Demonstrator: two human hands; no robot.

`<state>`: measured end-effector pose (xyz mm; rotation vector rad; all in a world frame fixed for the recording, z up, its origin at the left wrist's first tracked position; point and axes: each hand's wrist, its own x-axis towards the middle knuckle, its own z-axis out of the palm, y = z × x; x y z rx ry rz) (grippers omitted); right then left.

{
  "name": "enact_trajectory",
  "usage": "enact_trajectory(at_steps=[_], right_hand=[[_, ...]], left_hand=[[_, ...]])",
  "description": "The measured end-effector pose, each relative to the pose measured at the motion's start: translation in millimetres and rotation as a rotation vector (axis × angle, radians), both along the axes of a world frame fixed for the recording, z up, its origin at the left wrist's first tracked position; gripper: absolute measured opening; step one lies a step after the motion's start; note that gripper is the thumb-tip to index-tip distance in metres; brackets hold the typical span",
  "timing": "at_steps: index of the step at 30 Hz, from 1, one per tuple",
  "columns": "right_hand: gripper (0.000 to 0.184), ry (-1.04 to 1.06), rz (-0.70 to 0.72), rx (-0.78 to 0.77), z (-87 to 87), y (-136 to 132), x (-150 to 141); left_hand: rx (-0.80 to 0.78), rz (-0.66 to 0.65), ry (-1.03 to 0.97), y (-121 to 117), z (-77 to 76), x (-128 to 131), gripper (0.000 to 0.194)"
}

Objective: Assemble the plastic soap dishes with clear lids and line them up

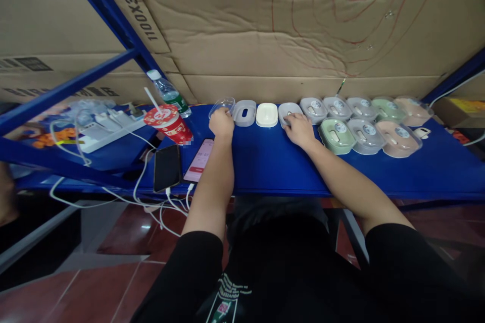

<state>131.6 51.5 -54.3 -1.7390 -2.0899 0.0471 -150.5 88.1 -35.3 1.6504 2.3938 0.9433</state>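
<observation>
My left hand is closed at the near side of a clear plastic cover, its fingers curled over the rim. To the right of it lie a grey lid with a dark oval slot and a cream square tray. My right hand rests on a grey tray, fingers stretched out and a little apart. A small light piece inside that tray is partly hidden by the fingertips. Beside my right hand stand assembled lidded boxes, among them a grey one and a green one.
More boxes, including a peach one, stand at the right of the blue table. Toward the left are a red cup, a water bottle, a dark phone, a lit phone, cables and a power strip. Cardboard backs the table.
</observation>
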Motion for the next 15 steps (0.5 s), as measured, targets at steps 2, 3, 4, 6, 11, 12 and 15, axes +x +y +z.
enact_trajectory(at_steps=[2,3,4,6,11,12,15], right_hand=[[0.040,-0.009,0.006,-0.020,1.9,-0.7,-0.6],[0.041,-0.014,0.008,-0.027,2.8,-1.0,-0.9],[0.041,-0.018,0.009,-0.032,3.6,-1.4,-1.2],[0.041,-0.025,0.009,-0.039,5.4,-2.3,-1.8],[0.042,-0.036,0.009,-0.067,8.7,-4.0,-2.3],[0.043,-0.035,0.009,-0.070,9.0,-4.1,-2.2],[0.042,-0.033,0.009,-0.069,9.1,-4.5,-2.1]], left_hand=[[0.006,-0.002,0.011,-1.1,1.9,0.8,0.042],[0.010,0.000,0.017,-1.6,2.8,1.5,0.042],[0.014,0.003,0.023,-2.0,3.7,2.2,0.042],[0.013,0.008,0.034,-2.2,4.7,3.5,0.042],[0.000,0.026,0.055,-0.1,3.0,3.9,0.042],[-0.001,0.028,0.059,0.4,2.5,3.7,0.042],[0.003,0.040,0.064,1.1,1.5,3.6,0.043]])
